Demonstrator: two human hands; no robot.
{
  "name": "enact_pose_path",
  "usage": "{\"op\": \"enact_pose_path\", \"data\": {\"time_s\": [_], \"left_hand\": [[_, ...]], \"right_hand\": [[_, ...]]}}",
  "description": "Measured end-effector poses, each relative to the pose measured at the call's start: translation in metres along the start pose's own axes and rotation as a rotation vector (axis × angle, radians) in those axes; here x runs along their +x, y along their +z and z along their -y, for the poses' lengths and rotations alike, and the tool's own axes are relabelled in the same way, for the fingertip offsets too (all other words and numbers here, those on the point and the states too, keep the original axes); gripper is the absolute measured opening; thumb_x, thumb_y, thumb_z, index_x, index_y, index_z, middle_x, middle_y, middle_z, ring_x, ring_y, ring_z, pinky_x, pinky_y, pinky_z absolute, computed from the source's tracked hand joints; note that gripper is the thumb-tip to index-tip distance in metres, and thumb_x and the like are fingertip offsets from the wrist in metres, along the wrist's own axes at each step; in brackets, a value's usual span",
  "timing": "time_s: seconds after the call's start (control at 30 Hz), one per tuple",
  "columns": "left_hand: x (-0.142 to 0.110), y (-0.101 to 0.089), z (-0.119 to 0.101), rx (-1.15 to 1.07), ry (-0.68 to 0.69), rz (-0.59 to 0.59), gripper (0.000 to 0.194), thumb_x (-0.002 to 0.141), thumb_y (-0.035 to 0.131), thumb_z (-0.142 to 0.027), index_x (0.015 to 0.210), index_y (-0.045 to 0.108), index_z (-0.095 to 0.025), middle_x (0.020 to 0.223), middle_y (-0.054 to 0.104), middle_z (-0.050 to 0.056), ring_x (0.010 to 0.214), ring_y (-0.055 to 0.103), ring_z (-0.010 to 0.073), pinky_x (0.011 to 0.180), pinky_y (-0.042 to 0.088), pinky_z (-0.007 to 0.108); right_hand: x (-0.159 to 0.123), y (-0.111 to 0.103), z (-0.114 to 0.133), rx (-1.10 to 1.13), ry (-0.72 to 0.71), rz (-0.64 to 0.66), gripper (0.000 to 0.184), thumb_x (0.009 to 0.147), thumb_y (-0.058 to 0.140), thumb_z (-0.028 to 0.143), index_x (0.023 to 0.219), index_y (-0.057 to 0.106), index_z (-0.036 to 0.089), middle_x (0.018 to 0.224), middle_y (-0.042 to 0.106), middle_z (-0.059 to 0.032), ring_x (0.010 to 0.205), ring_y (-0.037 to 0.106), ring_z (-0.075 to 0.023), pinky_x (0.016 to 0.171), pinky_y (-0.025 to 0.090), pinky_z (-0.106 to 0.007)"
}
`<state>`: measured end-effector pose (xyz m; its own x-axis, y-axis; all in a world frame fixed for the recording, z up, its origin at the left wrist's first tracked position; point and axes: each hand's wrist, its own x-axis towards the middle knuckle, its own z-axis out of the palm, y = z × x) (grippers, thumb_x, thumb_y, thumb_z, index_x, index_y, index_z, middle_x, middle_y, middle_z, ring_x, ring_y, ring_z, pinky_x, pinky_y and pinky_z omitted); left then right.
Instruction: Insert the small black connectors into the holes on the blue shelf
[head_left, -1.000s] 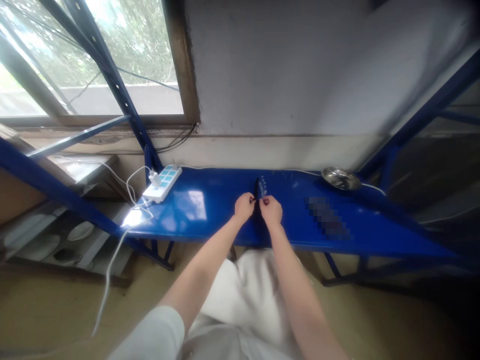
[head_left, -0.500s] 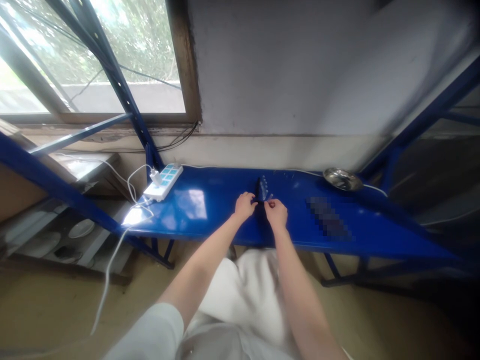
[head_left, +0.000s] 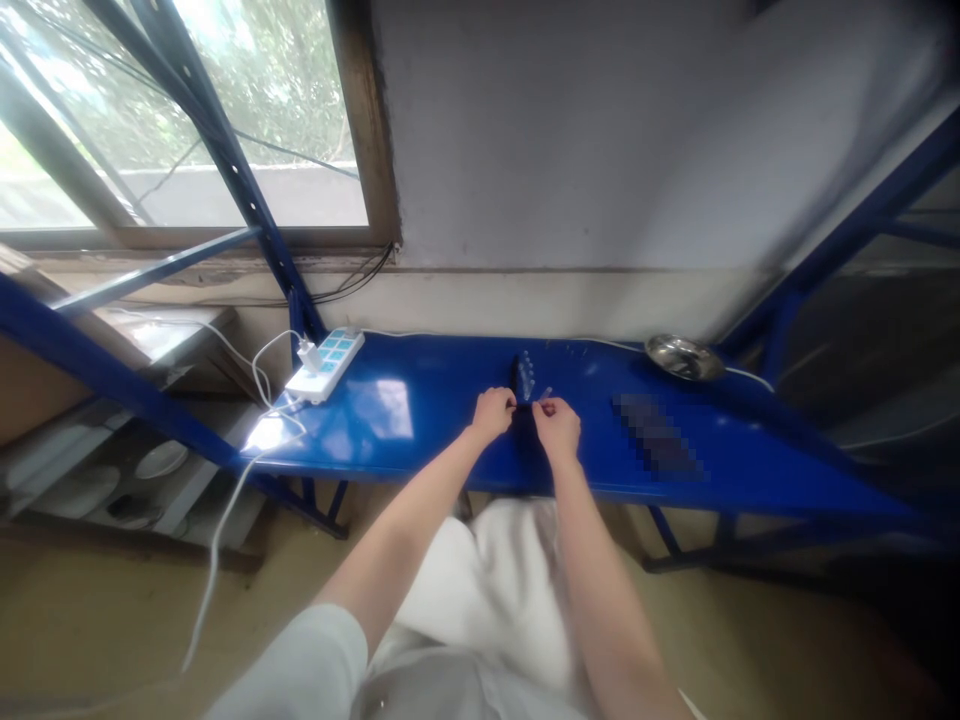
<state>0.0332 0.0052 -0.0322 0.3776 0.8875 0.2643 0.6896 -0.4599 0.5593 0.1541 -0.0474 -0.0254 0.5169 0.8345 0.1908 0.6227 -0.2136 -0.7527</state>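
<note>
My left hand (head_left: 492, 413) and my right hand (head_left: 558, 424) rest close together on the blue metal shelf (head_left: 420, 420), both with fingers pinched. Between and just beyond them lies a small dark holder (head_left: 519, 378) with several small pale pieces along it. My left fingertips pinch the near end of this dark holder. My right fingertips pinch a tiny light piece (head_left: 545, 396) that is too small to name.
A white power strip (head_left: 326, 364) with a plug and white cables lies at the shelf's left end. A shallow metal dish (head_left: 684, 357) stands at the back right. A blurred patch (head_left: 658, 436) lies to the right of my hands. Blue frame bars cross in front of the window on the left.
My right hand has drawn a little to the right, away from my left hand, with a tiny piece in its fingertips. My left hand has stayed by the dark holder.
</note>
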Motion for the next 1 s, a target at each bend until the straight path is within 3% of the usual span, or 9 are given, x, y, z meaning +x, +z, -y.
{"op": "enact_pose_path", "data": {"time_s": [0.23,0.47,0.67,0.83,1.0], "left_hand": [[-0.012,-0.01,-0.002,-0.111,-0.063,-0.093,0.015,0.074,0.054,-0.007,0.084,0.06,-0.017,0.085,0.063,0.003,0.081,0.053,0.0151,0.076,0.043,0.029],[-0.039,-0.06,-0.009,-0.361,-0.153,-0.393,0.012,0.076,0.055,-0.015,0.085,0.063,-0.017,0.085,0.064,0.002,0.071,0.055,0.0106,0.075,0.046,0.026],[-0.051,-0.097,-0.008,-0.402,-0.172,-0.568,0.012,0.076,0.056,-0.019,0.085,0.064,-0.018,0.085,0.065,0.002,0.07,0.056,0.0101,0.072,0.047,0.026],[-0.056,-0.109,-0.006,-0.408,-0.193,-0.639,0.012,0.075,0.056,-0.018,0.084,0.065,-0.017,0.085,0.065,0.003,0.067,0.054,0.0094,0.07,0.047,0.025],[-0.06,-0.112,-0.005,-0.386,-0.199,-0.659,0.012,0.076,0.056,-0.017,0.084,0.064,-0.018,0.085,0.065,0.003,0.066,0.054,0.0093,0.07,0.047,0.025]], "right_hand": [[-0.002,-0.013,0.01,0.015,-0.039,0.0,0.02,0.073,0.051,0.034,0.078,0.061,0.017,0.075,0.065,-0.0057,0.067,0.057,-0.0171,0.063,0.041,-0.026],[0.0,-0.021,0.041,-0.039,-0.244,0.138,0.017,0.076,0.05,0.033,0.078,0.059,0.019,0.073,0.064,-0.0022,0.064,0.056,-0.0143,0.059,0.039,-0.024],[-0.003,-0.016,0.084,-0.171,-0.398,0.239,0.013,0.079,0.049,0.03,0.078,0.058,0.02,0.073,0.063,-0.0008,0.063,0.055,-0.0125,0.055,0.034,-0.022],[-0.007,-0.013,0.106,-0.24,-0.47,0.314,0.01,0.079,0.05,0.026,0.078,0.057,0.02,0.076,0.063,-0.0006,0.064,0.055,-0.0122,0.054,0.032,-0.021],[-0.008,-0.009,0.113,-0.315,-0.482,0.33,0.009,0.079,0.049,0.026,0.078,0.057,0.02,0.074,0.062,-0.0012,0.063,0.055,-0.0123,0.053,0.031,-0.022]]}}
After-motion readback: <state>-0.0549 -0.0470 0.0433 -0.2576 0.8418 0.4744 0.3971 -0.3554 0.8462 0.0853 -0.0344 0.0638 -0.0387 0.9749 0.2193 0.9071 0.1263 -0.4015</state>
